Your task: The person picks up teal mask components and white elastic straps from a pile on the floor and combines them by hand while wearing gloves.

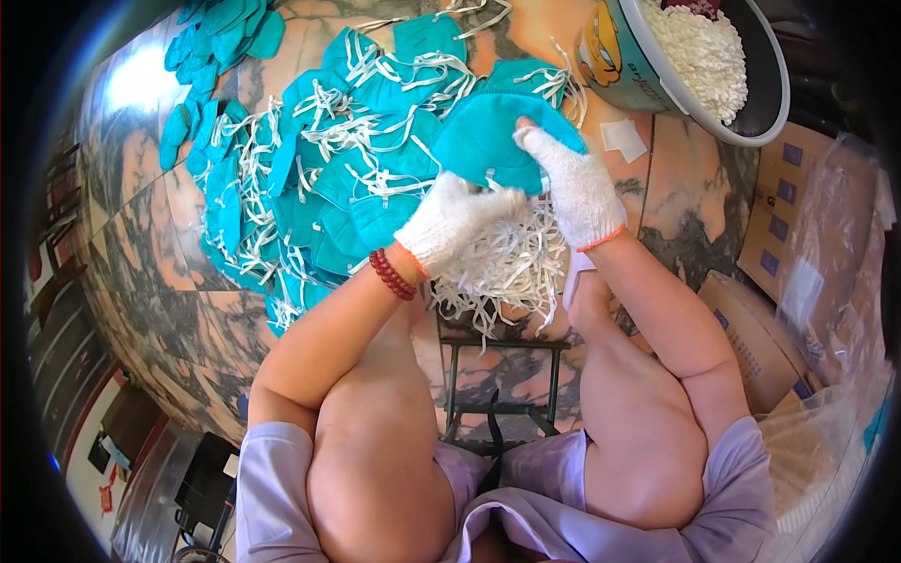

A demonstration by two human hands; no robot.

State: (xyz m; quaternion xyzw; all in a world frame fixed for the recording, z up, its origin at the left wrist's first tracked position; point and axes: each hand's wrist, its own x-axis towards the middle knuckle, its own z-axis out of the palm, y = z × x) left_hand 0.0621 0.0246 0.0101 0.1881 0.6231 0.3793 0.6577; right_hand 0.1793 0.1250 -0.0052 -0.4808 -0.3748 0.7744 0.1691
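A teal cup-shaped face mask (pixel 483 141) is held up over the floor in front of me. My right hand (pixel 577 188), in a white knitted glove with an orange cuff, grips its right side, thumb lying across the teal face. At the mask's lower edge is my left hand (pixel 450 225), gloved alike, a dark red bead bracelet on its wrist. Its fingertips are blurred, so whether they pinch anything is unclear. Beneath both hands lies a heap of loose white elastic straps (pixel 511 267). To the left spreads a pile of teal masks (pixel 366 202) with white straps attached.
More teal masks (pixel 221 38) lie at the far left. At the far right a tilted bucket (pixel 638 66) holds white pellets (pixel 704 56). Cardboard boxes (pixel 784 206) and clear plastic sheeting line the right. A dark metal stool frame (pixel 502 408) stands between my legs.
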